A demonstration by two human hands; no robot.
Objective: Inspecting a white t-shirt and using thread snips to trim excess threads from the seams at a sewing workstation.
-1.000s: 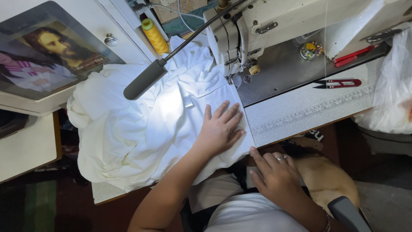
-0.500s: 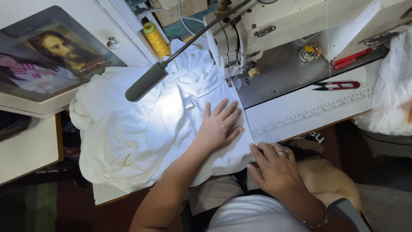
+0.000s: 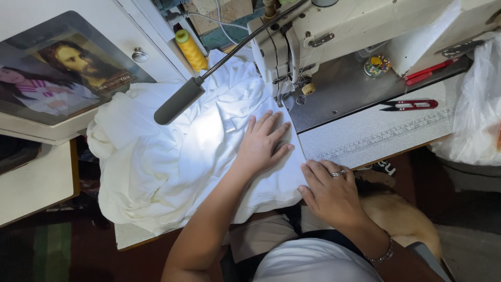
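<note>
White cloth [image 3: 172, 156]: heaped on tabletop [image 3: 365, 138], pressed flat under left hand [image 3: 263, 143], fingers spread, grasping nothing; right hand [image 3: 329, 190], lately pointing, now settled, fingers released, at the hem beside it; cloth steadied.

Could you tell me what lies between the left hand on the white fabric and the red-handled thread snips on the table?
In the head view, the sewing machine's grey metal bed and pale tabletop lie between the left hand and red-handled thread snips.

Red snips [image 3: 409, 105], yellow thread cone [image 3: 190, 50]
</note>
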